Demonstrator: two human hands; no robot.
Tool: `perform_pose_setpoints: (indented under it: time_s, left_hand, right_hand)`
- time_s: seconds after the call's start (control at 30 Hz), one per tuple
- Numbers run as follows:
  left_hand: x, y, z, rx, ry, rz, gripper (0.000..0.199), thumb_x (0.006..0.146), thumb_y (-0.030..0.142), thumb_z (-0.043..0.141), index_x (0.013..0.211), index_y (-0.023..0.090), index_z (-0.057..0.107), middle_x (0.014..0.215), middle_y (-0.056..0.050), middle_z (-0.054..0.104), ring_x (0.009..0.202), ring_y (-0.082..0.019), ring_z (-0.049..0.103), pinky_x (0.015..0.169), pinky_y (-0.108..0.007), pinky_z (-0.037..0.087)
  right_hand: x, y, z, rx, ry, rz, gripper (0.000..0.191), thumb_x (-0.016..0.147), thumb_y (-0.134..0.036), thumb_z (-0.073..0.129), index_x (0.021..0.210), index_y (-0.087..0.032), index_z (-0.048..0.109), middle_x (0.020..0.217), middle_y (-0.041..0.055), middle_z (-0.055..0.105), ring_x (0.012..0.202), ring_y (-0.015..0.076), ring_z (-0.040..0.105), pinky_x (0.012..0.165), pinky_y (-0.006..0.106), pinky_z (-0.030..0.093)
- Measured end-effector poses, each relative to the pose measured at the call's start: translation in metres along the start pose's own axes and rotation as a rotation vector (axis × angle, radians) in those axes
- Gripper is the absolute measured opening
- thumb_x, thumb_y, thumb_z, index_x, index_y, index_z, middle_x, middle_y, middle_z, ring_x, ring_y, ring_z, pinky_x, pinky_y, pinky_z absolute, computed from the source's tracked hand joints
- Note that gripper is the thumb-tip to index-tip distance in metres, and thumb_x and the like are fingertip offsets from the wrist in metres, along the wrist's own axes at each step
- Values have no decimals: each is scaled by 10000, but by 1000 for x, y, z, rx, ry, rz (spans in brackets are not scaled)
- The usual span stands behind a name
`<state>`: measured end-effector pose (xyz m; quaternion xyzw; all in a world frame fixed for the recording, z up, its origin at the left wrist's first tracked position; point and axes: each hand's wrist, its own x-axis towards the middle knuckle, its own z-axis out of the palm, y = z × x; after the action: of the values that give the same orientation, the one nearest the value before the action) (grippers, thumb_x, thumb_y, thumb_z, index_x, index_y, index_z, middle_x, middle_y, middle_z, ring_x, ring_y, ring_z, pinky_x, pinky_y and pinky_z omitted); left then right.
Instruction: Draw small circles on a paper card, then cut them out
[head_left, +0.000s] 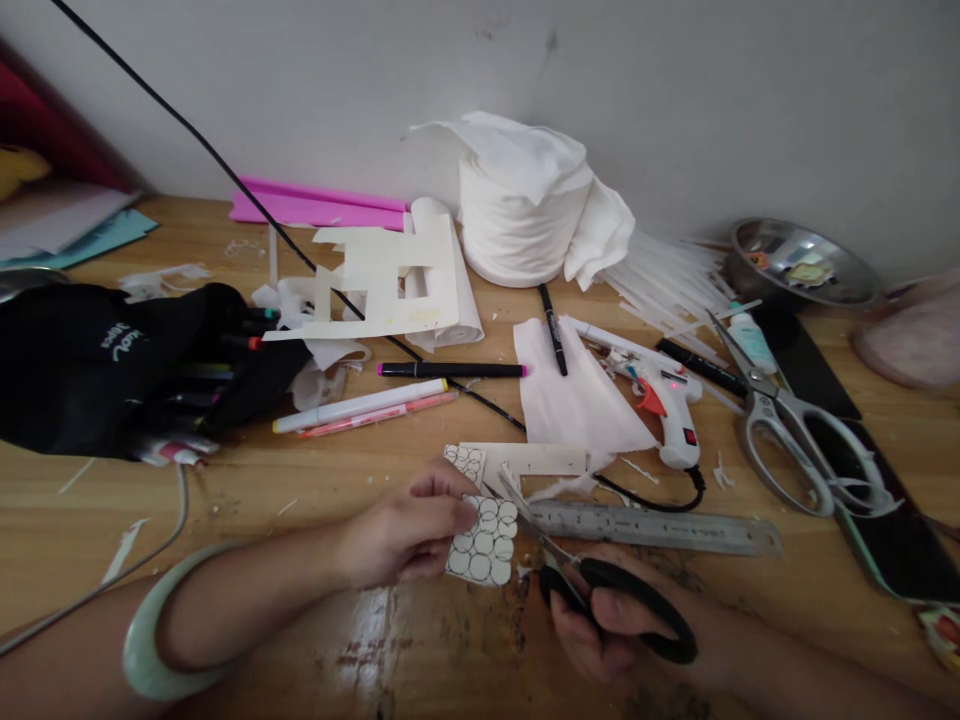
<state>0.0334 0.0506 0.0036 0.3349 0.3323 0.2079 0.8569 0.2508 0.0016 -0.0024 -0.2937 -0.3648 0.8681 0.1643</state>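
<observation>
Between the thumb and fingers of my left hand (pixel 416 525) is a small piece of white paper (pixel 484 545) with rows of drawn black circles. My right hand (pixel 600 610) has its fingers through the black handles of a pair of scissors (pixel 637 600). The scissor blades are parted and point up and left, close to the right edge of the paper; whether they touch it I cannot tell. Just behind my left hand lies another circle-patterned paper piece (pixel 465 460). A metal ruler (pixel 652 528) rests beyond the scissors.
A glue gun (pixel 667 400) with a lit red light and large grey scissors (pixel 787 430) lie to the right. Markers (pixel 450 370), cut cardboard (pixel 382 290) and a white tissue roll (pixel 525 215) are behind. At left is a black pen bag (pixel 112 360); a metal bowl (pixel 802 265) stands back right.
</observation>
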Motion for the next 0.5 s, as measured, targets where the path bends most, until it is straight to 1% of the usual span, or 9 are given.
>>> perform_pose_setpoints:
  time_s: [0.1, 0.2, 0.33, 0.5]
  left_hand:
    - [0, 3, 1, -4, -11, -15, 289, 608, 325, 630, 447, 130, 490, 342, 82, 301, 249, -12, 199, 235, -131, 103]
    - [1, 5, 2, 1, -20, -25, 268, 606, 308, 616, 447, 128, 496, 340, 80, 310, 249, -11, 202, 238, -129, 103]
    - [1, 6, 1, 23, -4, -44, 240, 588, 299, 609, 456, 118, 524, 323, 73, 337, 241, -11, 213, 237, -131, 111]
    - [1, 8, 1, 16, 6, -50, 204, 578, 276, 594, 472, 104, 566, 330, 42, 418, 237, -16, 249, 234, -129, 112]
  right_hand:
    - [0, 0, 0, 16, 4, 14, 512, 667, -620, 596, 614, -135, 440, 470, -60, 380, 404, 26, 296, 365, 178, 158]
    - [0, -1, 0, -17, -4, 12, 523, 669, -631, 583, 588, -137, 432, 460, -57, 375, 401, 27, 295, 364, 178, 160]
    - [0, -4, 2, -39, 1, 26, 538, 651, -651, 581, 579, -140, 430, 453, -54, 379, 387, 26, 303, 349, 173, 171]
    - [0, -5, 2, -34, 3, 53, 534, 652, -649, 584, 593, -144, 419, 444, -62, 388, 374, 19, 295, 345, 162, 174]
